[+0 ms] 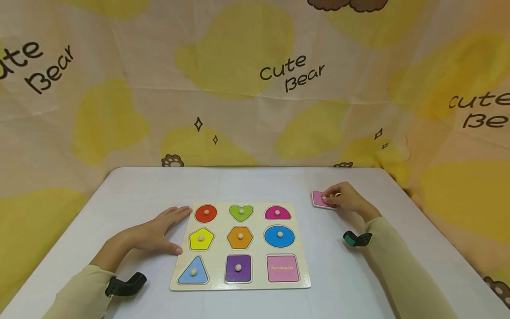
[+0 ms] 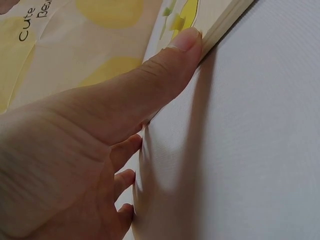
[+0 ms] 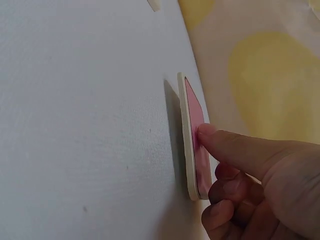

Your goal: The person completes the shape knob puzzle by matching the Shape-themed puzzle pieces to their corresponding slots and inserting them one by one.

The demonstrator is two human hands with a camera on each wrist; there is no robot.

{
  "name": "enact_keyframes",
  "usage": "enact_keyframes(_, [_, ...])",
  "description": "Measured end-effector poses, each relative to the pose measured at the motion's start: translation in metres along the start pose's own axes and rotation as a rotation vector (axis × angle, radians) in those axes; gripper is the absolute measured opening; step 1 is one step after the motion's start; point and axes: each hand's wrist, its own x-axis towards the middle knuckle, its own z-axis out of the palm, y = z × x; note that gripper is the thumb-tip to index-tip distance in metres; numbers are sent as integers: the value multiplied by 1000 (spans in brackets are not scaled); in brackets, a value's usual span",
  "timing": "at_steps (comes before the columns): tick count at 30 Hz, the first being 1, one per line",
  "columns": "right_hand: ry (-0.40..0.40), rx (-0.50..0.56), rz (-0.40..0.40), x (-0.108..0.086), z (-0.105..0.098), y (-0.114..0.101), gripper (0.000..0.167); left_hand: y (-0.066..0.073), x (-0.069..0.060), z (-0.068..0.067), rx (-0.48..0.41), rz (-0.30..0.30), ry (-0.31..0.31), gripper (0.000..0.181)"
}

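A pink rectangular puzzle piece [image 1: 317, 199] is at the right of the white table, beyond the board's upper right corner. My right hand [image 1: 345, 197] pinches its small knob between thumb and fingers. In the right wrist view the pink piece [image 3: 194, 112] casts a shadow on the table beside it; whether it touches the cloth I cannot tell. My left hand [image 1: 153, 232] lies with fingers spread at the left edge of the wooden puzzle board [image 1: 217, 248]. Its thumb [image 2: 172, 65] touches the board's edge in the left wrist view.
Knobbed shapes fill several board recesses, among them a red circle [image 1: 206, 213], a blue oval [image 1: 280, 236] and a purple square [image 1: 238, 268]. The lower right pink recess [image 1: 282, 274] reads "Rectangular" and holds no piece. A printed cloth [image 1: 235, 53] hangs behind the table.
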Motion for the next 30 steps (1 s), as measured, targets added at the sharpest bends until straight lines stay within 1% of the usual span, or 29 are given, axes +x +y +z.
enact_keyframes(9, [-7,28,-58,-8,4,-7,20,-1,-1,1,-4,-10,-3,111])
enact_keyframes(14, [-3,23,-50,-10,8,-13,19,-1,-1,1,-6,-15,-5,111])
enact_keyframes(18, [-16,36,-60,-12,11,-16,16,-1,0,1,-3,-14,-2,111])
enact_keyframes(24, [-48,54,-119,-16,13,-23,16,-1,0,2,-4,-9,2,111])
enact_keyframes(30, [-67,52,-170,-23,14,-39,18,-2,0,1,-1,-12,-3,111])
